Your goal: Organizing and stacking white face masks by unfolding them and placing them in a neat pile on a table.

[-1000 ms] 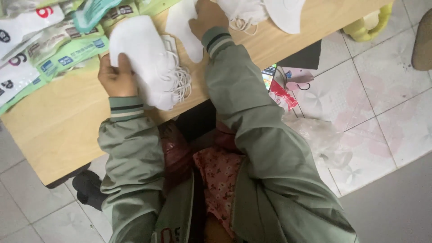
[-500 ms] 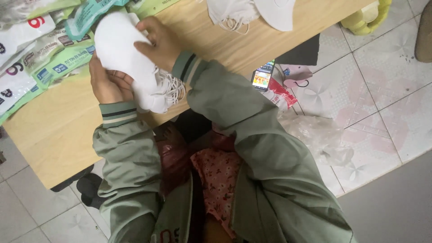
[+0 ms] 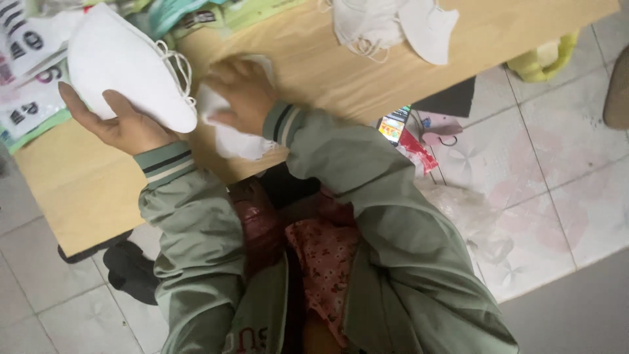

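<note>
Now, left hand (image 3: 128, 124) palm-up under a stack of white folded face masks (image 3: 121, 65), fingers curled up around its lower edge, gripping it, held just above wooden table (image 3: 85, 190) near its left end. Ear loops (image 3: 178, 69) dangling at stack's right side. Right hand (image 3: 239, 92) just right of the stack, palm down on table, fingers bent and pressing a single white mask (image 3: 232, 134) — mask partly under the hand, sticking out toward table's near edge. Both sleeves green with striped cuffs. Far left of table: printed mask packets (image 3: 29, 78), white and green, overlapping, partly behind the held stack. Far side of table, right of centre: loose pile of white masks (image 3: 393, 26) with tangled loops, well apart from both hands. Below table on tiled floor (image 3: 550, 170) — small colourful packet (image 3: 394, 126), red wrapper scrap (image 3: 416, 147), clear plastic bag (image 3: 465, 210), yellow-green handle-shaped item (image 3: 544, 62) at table's right end.
</note>
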